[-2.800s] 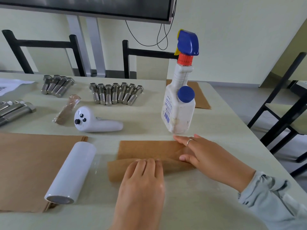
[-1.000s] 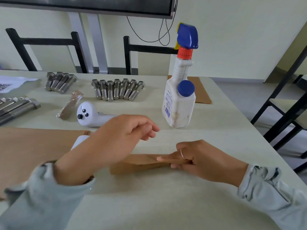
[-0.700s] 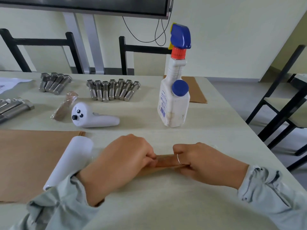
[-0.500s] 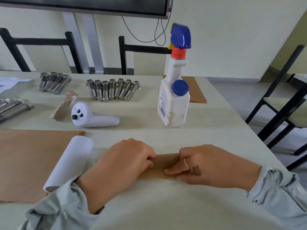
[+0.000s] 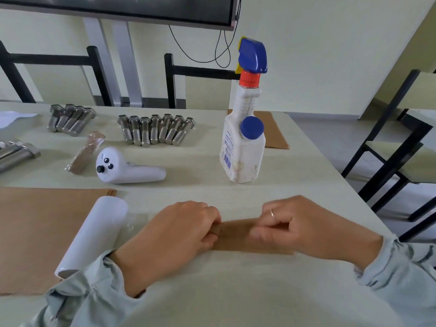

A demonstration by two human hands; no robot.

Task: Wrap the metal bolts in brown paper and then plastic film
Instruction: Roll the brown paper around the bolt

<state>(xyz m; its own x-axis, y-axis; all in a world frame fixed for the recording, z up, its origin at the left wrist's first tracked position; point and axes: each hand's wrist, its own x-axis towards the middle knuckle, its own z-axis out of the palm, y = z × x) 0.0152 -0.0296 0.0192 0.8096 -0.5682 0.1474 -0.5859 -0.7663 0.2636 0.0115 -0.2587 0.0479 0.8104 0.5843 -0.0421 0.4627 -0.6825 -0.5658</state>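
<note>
A rolled strip of brown paper (image 5: 236,234) lies across the table's near middle; whatever is inside it is hidden. My left hand (image 5: 174,234) grips its left end with curled fingers. My right hand (image 5: 304,227), with a ring, pinches its right part. A white roll of plastic film (image 5: 94,234) lies left of my left hand, on a stack of brown paper sheets (image 5: 35,232). Several bare metal bolts (image 5: 155,129) lie in a row further back. More bolts (image 5: 70,120) lie at the back left. One wrapped bolt (image 5: 85,152) rests near them.
A white spray bottle (image 5: 243,147) with a blue trigger stands just behind my right hand. A white handheld controller (image 5: 127,169) lies behind the film roll. More bolts (image 5: 16,154) sit at the left edge. Another brown sheet (image 5: 273,133) lies at the back right. Chairs stand round the table.
My left hand came back down onto the paper. Both hands have rolled the flat folded paper into a narrow roll and drawn it slightly toward me.
</note>
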